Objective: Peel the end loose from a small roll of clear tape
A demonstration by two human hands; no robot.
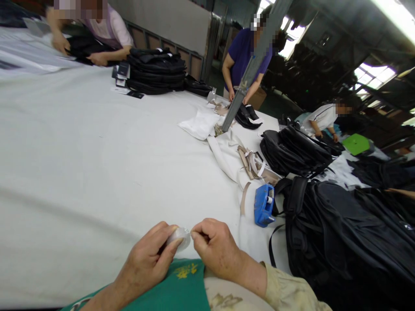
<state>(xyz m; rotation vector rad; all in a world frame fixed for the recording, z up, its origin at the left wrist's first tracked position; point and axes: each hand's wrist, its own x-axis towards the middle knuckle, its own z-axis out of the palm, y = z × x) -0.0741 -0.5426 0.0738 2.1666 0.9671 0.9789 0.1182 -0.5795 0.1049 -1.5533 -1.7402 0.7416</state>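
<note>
My left hand [151,252] is closed around a small roll of clear tape [182,239], close to my body at the table's front edge. Just right of the roll, my right hand [218,247] is closed in a pinch at the roll's edge; what lies between its fingertips is too small to make out. A blue tape dispenser [264,205] sits on the white-covered table [113,151], to the right of my hands.
Black backpacks [343,229] are heaped at the right, with more stacked black bags [155,71] at the back. Straps and scraps [254,164] lie beyond the dispenser. A metal post [243,86] rises from the table. Several people work around it.
</note>
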